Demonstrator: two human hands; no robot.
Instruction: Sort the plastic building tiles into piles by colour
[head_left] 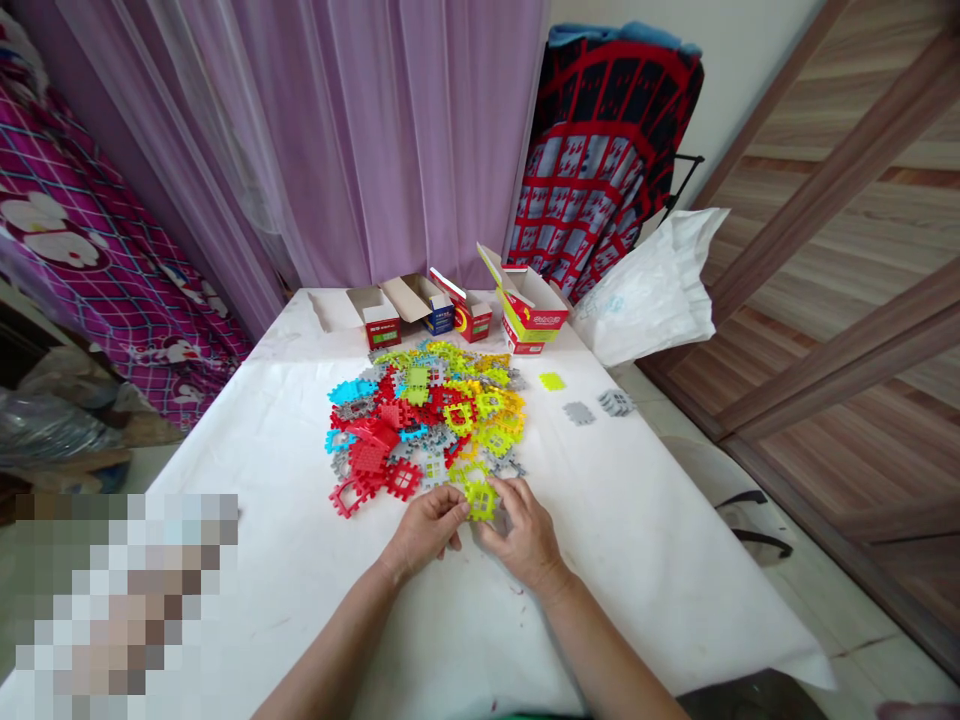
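Both hands meet at the near edge of a heap of plastic tiles [427, 420] on the desk [285, 560]; the left hand [424, 530] and the right hand [525, 535] are closed from either side on one yellow-green tile [480, 498], fingers curled about its edges, and the tile sits just at the foot of the heap, held low over the white desk cover. The heap itself is a loose mix of red, yellow, blue, grey and green tiles, square with notched edges and window-like openings (some lie flat, some lean on their neighbours); the red ones gather on its left side, the yellow ones on its right.

Apart from the heap, to its right, lie a single yellow tile [552, 381] and two grey tiles [578, 412] [616, 402], all flat on the desk. Behind the heap, along the far edge of the desk, stands a row of small open cardboard boxes [457, 312], red, blue and yellow, their flaps up. A white plastic bag [652, 290] rests at the far right corner, partly off the desk; behind it a red and black patterned cloth [607, 160] hangs over a rack. Lilac curtains [360, 130] fill the back; a pink patterned blanket [82, 250] lies to the left; a wooden floor [847, 260] shows on the right.
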